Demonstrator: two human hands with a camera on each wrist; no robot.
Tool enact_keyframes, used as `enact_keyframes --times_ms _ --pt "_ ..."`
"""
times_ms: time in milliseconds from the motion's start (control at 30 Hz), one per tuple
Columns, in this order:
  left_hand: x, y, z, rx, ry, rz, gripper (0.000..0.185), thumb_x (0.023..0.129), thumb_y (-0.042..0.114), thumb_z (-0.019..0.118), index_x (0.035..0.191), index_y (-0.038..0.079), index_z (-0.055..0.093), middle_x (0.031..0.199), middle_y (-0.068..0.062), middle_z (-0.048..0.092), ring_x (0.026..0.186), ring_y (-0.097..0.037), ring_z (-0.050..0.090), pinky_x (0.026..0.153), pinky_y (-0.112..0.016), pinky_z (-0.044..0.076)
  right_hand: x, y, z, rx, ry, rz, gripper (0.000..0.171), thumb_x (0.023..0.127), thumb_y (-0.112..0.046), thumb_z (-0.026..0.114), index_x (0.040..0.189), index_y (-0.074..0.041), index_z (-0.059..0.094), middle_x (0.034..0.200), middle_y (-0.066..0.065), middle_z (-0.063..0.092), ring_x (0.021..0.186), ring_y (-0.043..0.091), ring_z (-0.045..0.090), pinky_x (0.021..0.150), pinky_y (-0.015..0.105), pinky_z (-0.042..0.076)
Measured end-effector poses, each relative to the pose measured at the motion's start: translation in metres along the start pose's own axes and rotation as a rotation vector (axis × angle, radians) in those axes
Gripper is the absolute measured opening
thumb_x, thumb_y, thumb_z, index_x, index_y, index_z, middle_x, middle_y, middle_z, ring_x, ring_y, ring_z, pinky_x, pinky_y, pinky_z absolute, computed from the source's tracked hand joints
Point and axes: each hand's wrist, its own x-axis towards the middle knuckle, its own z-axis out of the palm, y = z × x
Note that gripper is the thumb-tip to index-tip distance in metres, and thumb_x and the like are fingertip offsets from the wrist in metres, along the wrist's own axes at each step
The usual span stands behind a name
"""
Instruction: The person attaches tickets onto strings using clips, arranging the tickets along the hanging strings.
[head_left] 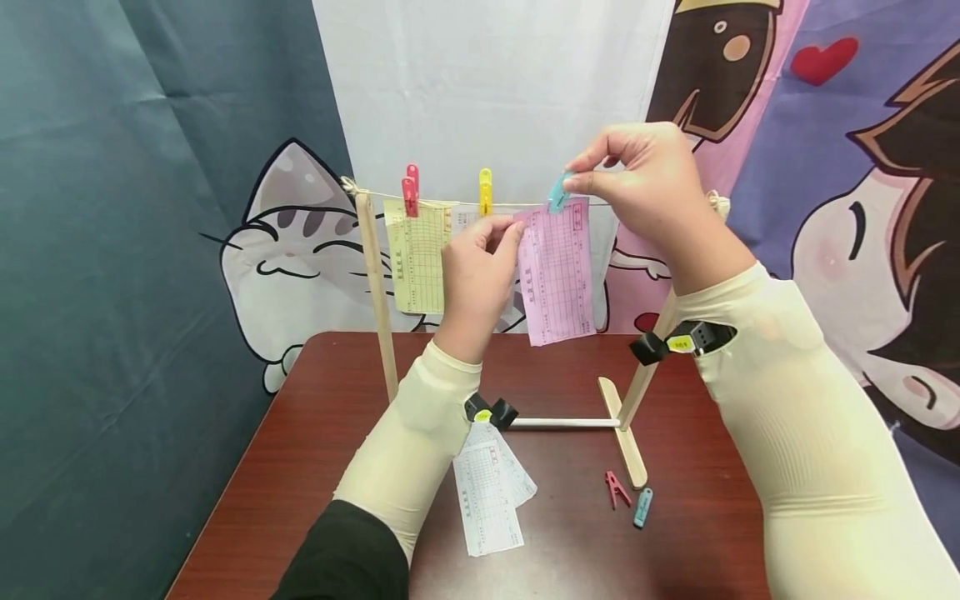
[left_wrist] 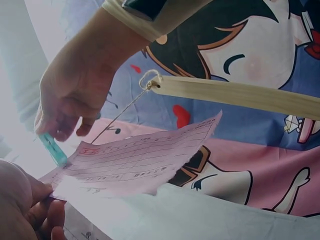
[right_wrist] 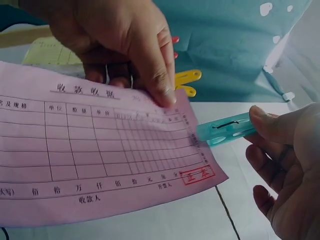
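Cream sleeves fill the near edge of the head view, and between them a white receipt slip (head_left: 487,492) lies on the dark red bench (head_left: 315,467). Just to its right, near the foot of the wooden drying rack (head_left: 375,283), rest a red peg (head_left: 617,488) and a blue peg (head_left: 642,507), close together but apart.

Up at the string (head_left: 517,204), the left hand (head_left: 476,279) pinches the top left corner of a pink receipt (head_left: 558,271) between thumb and fingers, holding it against the line. The right hand (head_left: 645,179) grips a teal clothespin (head_left: 557,192) by its tail end, its nose set at the pink receipt's top edge; from the right wrist view the tip just meets the paper's border.

Further left on the string a yellow receipt (head_left: 416,254) hangs under a red clothespin (head_left: 410,192), and a yellow clothespin (head_left: 485,192) sits clipped beside it. Cartoon cat and figure curtains hang behind.
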Motion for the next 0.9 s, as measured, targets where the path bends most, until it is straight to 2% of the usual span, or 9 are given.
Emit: enact_keyframes --times_ms 300,433,600,800,900 --pt "0.002 0.004 0.002 0.036 -0.011 -0.03 0.015 0.091 0.02 0.071 0.099 0.009 0.077 0.076 0.003 0.069 0.062 -0.007 0.058 0.053 -0.024 0.049 0.013 0.004 0.005 -0.024 -0.088 0.054 0.014 0.078 -0.022 0.084 0.083 -0.01 0.077 0.075 -0.003 0.069 0.06 0.015 0.05 0.047 0.026 0.031" --pt "0.004 0.005 0.003 0.037 -0.018 -0.048 0.014 0.091 0.02 0.071 0.099 0.01 0.077 0.075 0.003 0.068 0.062 -0.007 0.059 0.054 -0.023 0.049 0.014 0.003 0.007 -0.045 -0.123 0.058 0.015 0.078 -0.022 0.084 0.085 -0.01 0.077 0.08 -0.002 0.07 0.068 0.017 0.054 0.05 0.027 0.035" --pt "0.008 0.005 0.003 0.062 -0.005 -0.019 0.013 0.091 0.02 0.071 0.097 0.01 0.077 0.075 0.003 0.069 0.062 -0.007 0.059 0.054 -0.023 0.049 0.015 0.001 0.009 -0.071 -0.159 0.066 0.019 0.079 -0.024 0.084 0.092 -0.012 0.077 0.089 -0.002 0.071 0.081 0.016 0.056 0.06 0.027 0.04" --pt "0.009 0.006 0.003 0.091 -0.007 -0.001 0.013 0.091 0.02 0.072 0.097 0.01 0.077 0.076 0.004 0.069 0.064 -0.006 0.058 0.055 -0.022 0.048 0.014 0.0 0.007 -0.106 -0.233 0.061 0.03 0.08 -0.028 0.082 0.106 -0.016 0.075 0.093 -0.002 0.071 0.083 0.015 0.059 0.063 0.025 0.044" --pt "0.008 0.005 0.003 0.082 -0.015 0.004 0.013 0.09 0.019 0.072 0.099 0.011 0.077 0.076 0.004 0.068 0.063 -0.006 0.058 0.055 -0.023 0.048 0.013 0.001 0.006 -0.133 -0.252 0.045 0.034 0.081 -0.03 0.08 0.113 -0.019 0.074 0.095 -0.001 0.069 0.087 0.016 0.058 0.069 0.024 0.042"
